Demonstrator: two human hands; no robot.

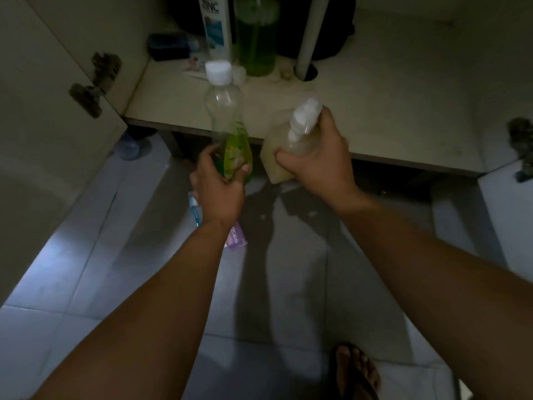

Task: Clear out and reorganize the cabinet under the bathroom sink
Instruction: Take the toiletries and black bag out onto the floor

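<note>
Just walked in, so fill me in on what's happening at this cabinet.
A person is clearing the cabinet. The left hand grips a nearly empty green soap bottle; the right hand grips a pale spray bottle. Both are held over the cabinet's front edge. A white shampoo bottle and green bottle stand inside.

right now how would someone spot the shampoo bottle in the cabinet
Look inside the open cabinet, at the back of its floor left of the white drain pipe. The white shampoo bottle stands upright beside a green translucent bottle; it alone is opaque white with a blue label.
</note>
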